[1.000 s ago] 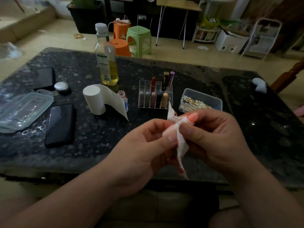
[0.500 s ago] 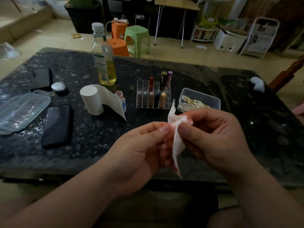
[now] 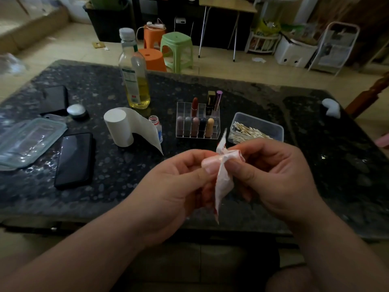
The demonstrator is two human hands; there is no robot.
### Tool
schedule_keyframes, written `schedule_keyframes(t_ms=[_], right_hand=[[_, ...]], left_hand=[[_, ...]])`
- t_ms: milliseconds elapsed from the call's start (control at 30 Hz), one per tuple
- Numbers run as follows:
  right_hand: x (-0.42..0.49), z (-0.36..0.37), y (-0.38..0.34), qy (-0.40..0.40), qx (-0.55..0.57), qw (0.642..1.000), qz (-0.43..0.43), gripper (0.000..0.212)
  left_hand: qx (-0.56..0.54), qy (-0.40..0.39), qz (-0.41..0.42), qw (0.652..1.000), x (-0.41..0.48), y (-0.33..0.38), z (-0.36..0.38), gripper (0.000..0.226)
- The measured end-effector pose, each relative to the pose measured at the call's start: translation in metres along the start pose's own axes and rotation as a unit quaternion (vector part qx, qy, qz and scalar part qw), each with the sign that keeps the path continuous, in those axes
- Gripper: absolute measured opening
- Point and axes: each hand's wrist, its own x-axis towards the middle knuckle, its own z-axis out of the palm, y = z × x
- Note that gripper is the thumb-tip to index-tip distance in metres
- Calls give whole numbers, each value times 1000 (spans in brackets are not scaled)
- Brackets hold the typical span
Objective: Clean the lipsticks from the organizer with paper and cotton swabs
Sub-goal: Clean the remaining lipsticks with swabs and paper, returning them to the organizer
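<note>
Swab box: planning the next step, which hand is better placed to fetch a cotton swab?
Probably the right hand: the swab box sits just beyond it, while the left hand would have to cross over. Both pinch the paper, so the left could hold it alone.

Tall bottle label [image 3: 131,86]: print present, too small for me to read.
Small bottle label [image 3: 160,131]: blurred, unreadable.
Elsewhere: nothing legible.
</note>
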Motion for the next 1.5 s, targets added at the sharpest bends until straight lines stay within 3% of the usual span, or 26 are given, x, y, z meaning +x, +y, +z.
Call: schedule_keyframes(t_ms=[100, 333, 467, 567, 700, 1067, 1233, 1367, 1500], right_hand=[[0, 0, 1, 1, 0, 1000, -4, 11], [0, 2, 1, -5, -2, 1000, 1, 12], [0, 2, -1, -5, 9, 1000, 3, 12], [0, 2, -3, -2, 9, 1000, 8, 11], [-2, 0, -7, -25, -18, 999, 28, 12], [-5, 4, -7, -46, -33, 996, 62, 14], [-3, 6, -9, -28, -17, 998, 59, 15], [-2, 4, -12, -27, -14, 998, 53, 16], [-3, 5, -10, -41, -16, 997, 60, 13]], left_hand=[[37, 9, 5, 999, 0, 0, 1, 27], [113, 50, -33, 992, 0, 2, 2, 56], [35, 15, 24, 999, -1, 2, 1, 30], [75, 24, 31, 996, -3, 3, 2, 29], [212, 60, 32, 975, -3, 5, 4, 50], [269, -4, -41, 962, -7, 10, -4, 63], [174, -45, 35, 983, -7, 9, -19, 21], [161, -26, 54, 985, -6, 6, -20, 23], [245, 17, 38, 969, -7, 9, -12, 36]])
